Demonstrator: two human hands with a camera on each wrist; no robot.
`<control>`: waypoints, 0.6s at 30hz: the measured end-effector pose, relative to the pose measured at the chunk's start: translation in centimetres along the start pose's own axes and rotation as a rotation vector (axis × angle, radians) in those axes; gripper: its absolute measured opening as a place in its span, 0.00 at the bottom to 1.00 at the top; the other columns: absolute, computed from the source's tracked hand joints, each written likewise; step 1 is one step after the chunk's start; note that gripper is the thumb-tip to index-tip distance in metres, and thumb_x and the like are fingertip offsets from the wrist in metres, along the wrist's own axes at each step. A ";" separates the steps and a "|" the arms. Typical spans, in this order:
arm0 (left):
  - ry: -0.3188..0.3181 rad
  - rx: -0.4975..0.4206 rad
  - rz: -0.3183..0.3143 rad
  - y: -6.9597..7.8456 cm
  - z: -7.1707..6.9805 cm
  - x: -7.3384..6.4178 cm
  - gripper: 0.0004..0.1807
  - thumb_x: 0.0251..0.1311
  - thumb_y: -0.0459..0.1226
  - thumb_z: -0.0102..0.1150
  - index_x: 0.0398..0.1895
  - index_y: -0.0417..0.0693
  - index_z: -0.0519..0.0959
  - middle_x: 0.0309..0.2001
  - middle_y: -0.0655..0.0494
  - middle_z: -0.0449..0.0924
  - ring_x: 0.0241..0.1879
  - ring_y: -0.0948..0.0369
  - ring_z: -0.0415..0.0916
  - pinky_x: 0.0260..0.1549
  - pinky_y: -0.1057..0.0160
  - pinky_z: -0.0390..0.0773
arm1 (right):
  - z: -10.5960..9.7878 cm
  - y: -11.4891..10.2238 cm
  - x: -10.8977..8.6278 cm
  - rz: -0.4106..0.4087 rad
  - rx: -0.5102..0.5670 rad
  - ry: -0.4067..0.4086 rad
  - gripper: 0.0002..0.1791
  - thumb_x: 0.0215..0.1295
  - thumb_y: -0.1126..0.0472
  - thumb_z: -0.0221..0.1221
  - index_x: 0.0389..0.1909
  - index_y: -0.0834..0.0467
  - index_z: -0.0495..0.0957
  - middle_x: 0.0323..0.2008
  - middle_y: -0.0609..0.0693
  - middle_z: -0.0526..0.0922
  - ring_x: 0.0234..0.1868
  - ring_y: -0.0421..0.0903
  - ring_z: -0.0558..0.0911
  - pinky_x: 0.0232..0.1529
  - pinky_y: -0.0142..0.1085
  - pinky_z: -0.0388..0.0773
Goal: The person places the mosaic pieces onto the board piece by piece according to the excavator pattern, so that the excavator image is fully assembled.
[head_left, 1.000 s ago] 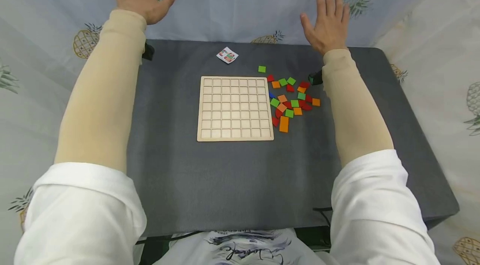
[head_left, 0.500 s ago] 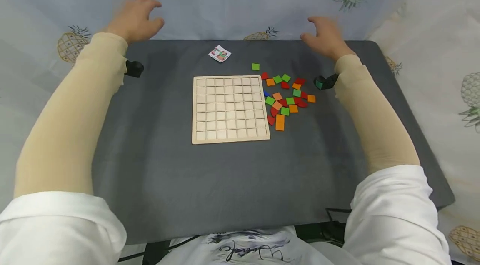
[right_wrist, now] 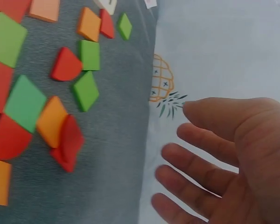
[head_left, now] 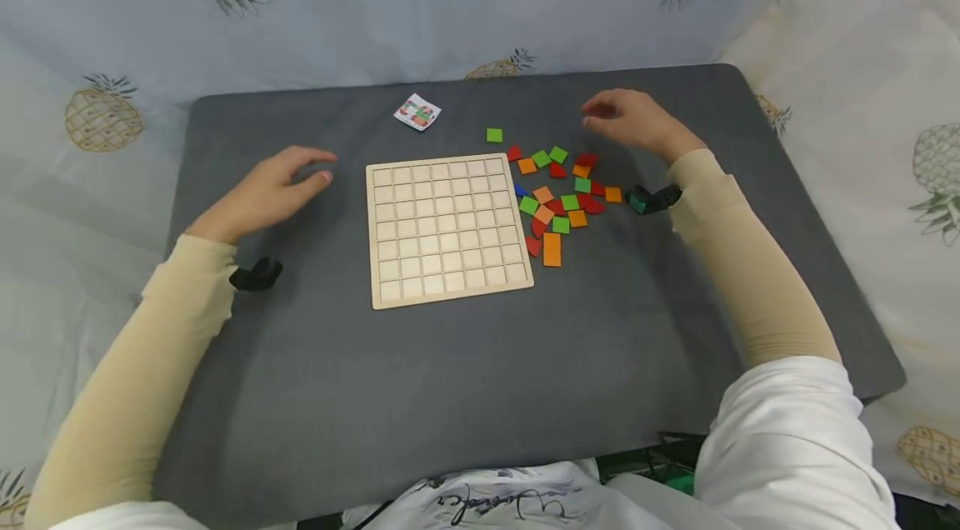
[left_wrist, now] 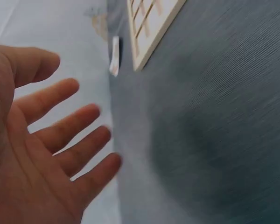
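Note:
My left hand [head_left: 266, 190] is held left of a wooden grid board [head_left: 448, 230], its fingers loosely bent and nothing in them. In the left wrist view the palm and spread fingers [left_wrist: 67, 126] show, with the board's corner beyond. My right hand [head_left: 633, 123] hovers behind and right of the scattered coloured pieces, relaxed and holding nothing. In the right wrist view its fingers stay apart from the red quarter-round [right_wrist: 65, 64] and green square [right_wrist: 89, 55] pieces. A lone green square [head_left: 494, 135] lies behind the board, and an orange rectangle [head_left: 552, 250] lies at the heap's front.
A small printed card [head_left: 417, 112] lies behind the board near the table's far edge. The dark grey table [head_left: 450, 380] is bordered by a pale pineapple-print curtain [head_left: 360, 22]. Black wrist cameras [head_left: 257, 274] stick out inward under both wrists.
Both hands came back from over the far curtain toward the table, the left one farther. Their spread fingers relaxed into a loose bend. The board and pieces shift in view as the head camera moves.

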State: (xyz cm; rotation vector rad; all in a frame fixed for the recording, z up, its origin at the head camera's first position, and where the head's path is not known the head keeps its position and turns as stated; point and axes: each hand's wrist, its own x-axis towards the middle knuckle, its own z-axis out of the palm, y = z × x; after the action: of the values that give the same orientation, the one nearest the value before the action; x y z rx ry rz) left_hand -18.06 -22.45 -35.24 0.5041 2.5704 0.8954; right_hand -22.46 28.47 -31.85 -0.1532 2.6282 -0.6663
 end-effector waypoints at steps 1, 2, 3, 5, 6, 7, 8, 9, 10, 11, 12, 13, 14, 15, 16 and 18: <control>-0.002 -0.014 -0.001 -0.1 0.8 -0.6 0.30 0.78 0.51 0.44 0.75 0.44 0.65 0.75 0.39 0.61 0.74 0.39 0.58 0.68 0.34 0.62 | 0.3 0.2 0.0 0.000 -0.001 -0.003 0.30 0.79 0.48 0.47 0.74 0.61 0.64 0.72 0.63 0.67 0.70 0.61 0.68 0.71 0.59 0.67; -0.005 -0.028 -0.001 -0.2 1.6 -1.0 0.30 0.78 0.51 0.44 0.74 0.45 0.66 0.75 0.40 0.63 0.74 0.40 0.60 0.68 0.35 0.63 | 0.7 0.5 0.0 0.000 -0.003 -0.006 0.30 0.79 0.48 0.47 0.74 0.62 0.64 0.71 0.63 0.68 0.69 0.61 0.69 0.70 0.59 0.68; -0.008 -0.041 0.001 -0.2 2.4 -1.4 0.29 0.78 0.51 0.45 0.74 0.46 0.66 0.74 0.42 0.64 0.73 0.41 0.61 0.68 0.35 0.64 | 1.0 0.7 0.0 0.004 -0.004 -0.009 0.31 0.79 0.48 0.47 0.74 0.62 0.64 0.71 0.63 0.68 0.69 0.61 0.69 0.71 0.59 0.68; -0.007 -0.068 0.014 -0.1 3.7 -2.1 0.28 0.77 0.51 0.46 0.73 0.47 0.68 0.73 0.44 0.66 0.73 0.44 0.63 0.67 0.38 0.66 | 1.8 1.2 -0.1 0.010 -0.012 -0.009 0.31 0.79 0.49 0.48 0.74 0.63 0.64 0.71 0.64 0.68 0.69 0.62 0.69 0.70 0.59 0.68; -0.004 -0.073 0.027 0.1 4.2 -2.3 0.28 0.77 0.51 0.47 0.73 0.48 0.68 0.73 0.45 0.66 0.73 0.45 0.63 0.67 0.38 0.66 | 2.1 1.4 -0.1 0.015 -0.029 -0.006 0.31 0.79 0.48 0.48 0.74 0.63 0.64 0.70 0.65 0.68 0.68 0.62 0.70 0.69 0.60 0.69; 0.000 -0.078 0.041 0.2 4.8 -2.4 0.27 0.77 0.50 0.47 0.72 0.48 0.68 0.72 0.46 0.66 0.73 0.46 0.63 0.68 0.39 0.66 | 2.5 1.6 -0.1 0.024 -0.050 -0.001 0.32 0.79 0.48 0.48 0.74 0.64 0.64 0.70 0.65 0.69 0.67 0.62 0.71 0.68 0.60 0.70; 0.005 -0.083 0.059 0.5 5.3 -2.5 0.26 0.77 0.49 0.48 0.72 0.47 0.69 0.72 0.46 0.66 0.73 0.47 0.63 0.68 0.40 0.66 | 2.8 1.7 -0.2 0.040 -0.075 0.006 0.32 0.78 0.47 0.49 0.73 0.64 0.64 0.69 0.66 0.69 0.66 0.63 0.72 0.67 0.61 0.71; 0.009 -0.083 0.075 0.7 5.7 -2.5 0.26 0.77 0.47 0.49 0.72 0.47 0.69 0.72 0.46 0.66 0.73 0.47 0.62 0.69 0.40 0.65 | 3.2 1.9 -0.3 0.062 -0.103 0.014 0.33 0.78 0.45 0.49 0.73 0.64 0.65 0.68 0.66 0.70 0.65 0.63 0.73 0.65 0.61 0.73; 0.012 -0.073 0.090 1.0 6.2 -2.6 0.25 0.77 0.46 0.49 0.72 0.46 0.68 0.73 0.46 0.65 0.74 0.47 0.60 0.70 0.40 0.64 | 3.5 2.0 -0.4 0.086 -0.134 0.024 0.33 0.78 0.44 0.49 0.72 0.63 0.66 0.67 0.66 0.72 0.63 0.63 0.74 0.63 0.61 0.74; 0.012 -0.053 0.106 1.3 6.6 -2.6 0.26 0.77 0.45 0.50 0.72 0.45 0.68 0.74 0.45 0.63 0.75 0.47 0.59 0.71 0.40 0.63 | 3.8 2.1 -0.4 0.113 -0.165 0.035 0.34 0.77 0.42 0.49 0.71 0.63 0.67 0.65 0.66 0.74 0.61 0.62 0.76 0.61 0.61 0.75; 0.008 -0.027 0.117 1.6 7.0 -2.6 0.26 0.77 0.45 0.50 0.73 0.45 0.67 0.75 0.44 0.61 0.76 0.46 0.56 0.71 0.39 0.62 | 4.1 2.2 -0.5 0.137 -0.192 0.044 0.35 0.77 0.40 0.49 0.71 0.62 0.68 0.64 0.65 0.76 0.59 0.62 0.77 0.58 0.61 0.76; 0.000 0.005 0.125 1.9 7.3 -2.7 0.27 0.76 0.45 0.51 0.74 0.44 0.66 0.76 0.43 0.59 0.77 0.44 0.53 0.72 0.38 0.60 | 4.4 2.2 -0.5 0.161 -0.207 0.054 0.35 0.76 0.39 0.49 0.70 0.61 0.69 0.61 0.65 0.79 0.56 0.61 0.79 0.55 0.60 0.78; -0.008 0.044 0.135 2.3 7.6 -2.8 0.29 0.76 0.45 0.52 0.74 0.44 0.65 0.77 0.42 0.57 0.78 0.43 0.51 0.73 0.36 0.59 | 4.6 2.2 -0.5 0.179 -0.217 0.062 0.36 0.75 0.37 0.49 0.69 0.61 0.70 0.59 0.64 0.81 0.54 0.61 0.80 0.52 0.59 0.79; -0.017 0.085 0.145 2.6 7.9 -2.9 0.30 0.75 0.45 0.53 0.75 0.45 0.64 0.78 0.41 0.55 0.78 0.41 0.48 0.73 0.35 0.57 | 4.9 2.2 -0.5 0.192 -0.224 0.069 0.36 0.74 0.36 0.49 0.68 0.61 0.70 0.57 0.64 0.82 0.52 0.60 0.80 0.50 0.58 0.79; -0.025 0.129 0.156 2.9 8.1 -3.0 0.30 0.74 0.44 0.54 0.75 0.45 0.64 0.78 0.40 0.54 0.79 0.39 0.47 0.73 0.34 0.56 | 5.2 2.2 -0.4 0.199 -0.223 0.076 0.37 0.74 0.36 0.50 0.68 0.61 0.70 0.56 0.64 0.82 0.51 0.60 0.80 0.49 0.58 0.79; -0.046 0.195 0.174 3.6 8.4 -3.1 0.32 0.72 0.44 0.57 0.76 0.47 0.64 0.79 0.39 0.52 0.79 0.37 0.44 0.73 0.32 0.54 | 5.6 2.2 -0.3 0.198 -0.222 0.086 0.37 0.73 0.36 0.52 0.67 0.61 0.71 0.56 0.64 0.81 0.50 0.59 0.79 0.48 0.57 0.80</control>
State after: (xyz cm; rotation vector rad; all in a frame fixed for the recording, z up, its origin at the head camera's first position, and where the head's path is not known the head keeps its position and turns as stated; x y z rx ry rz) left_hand -10.86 -16.86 -38.34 0.8047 2.6156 0.6808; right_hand -19.82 28.03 -37.26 0.0724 2.7483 -0.3206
